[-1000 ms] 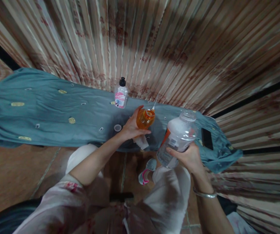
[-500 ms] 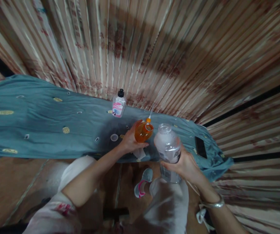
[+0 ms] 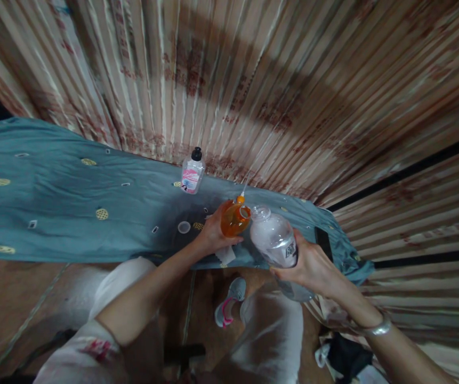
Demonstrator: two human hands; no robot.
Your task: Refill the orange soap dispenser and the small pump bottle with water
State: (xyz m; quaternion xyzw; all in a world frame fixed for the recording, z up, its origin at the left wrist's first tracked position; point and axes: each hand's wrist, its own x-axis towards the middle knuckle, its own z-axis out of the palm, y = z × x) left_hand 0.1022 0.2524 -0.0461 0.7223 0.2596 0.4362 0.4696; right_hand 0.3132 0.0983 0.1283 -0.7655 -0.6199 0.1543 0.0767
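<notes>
My left hand: grasping 1 orange bottle over the teal cloth. My right hand: gripping 1 clear bottle, newly tipped leftward, bringing the 2 bottle mouths close together.

3 btls (1 orange, 2 clear), 1 orange pump top, 1 rnd lid, 1 ph., 1 bangle.

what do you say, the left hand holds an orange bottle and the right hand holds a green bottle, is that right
The green is wrong: the head view shows the right hand holding a clear bottle. The left hand does hold an orange bottle.
</notes>
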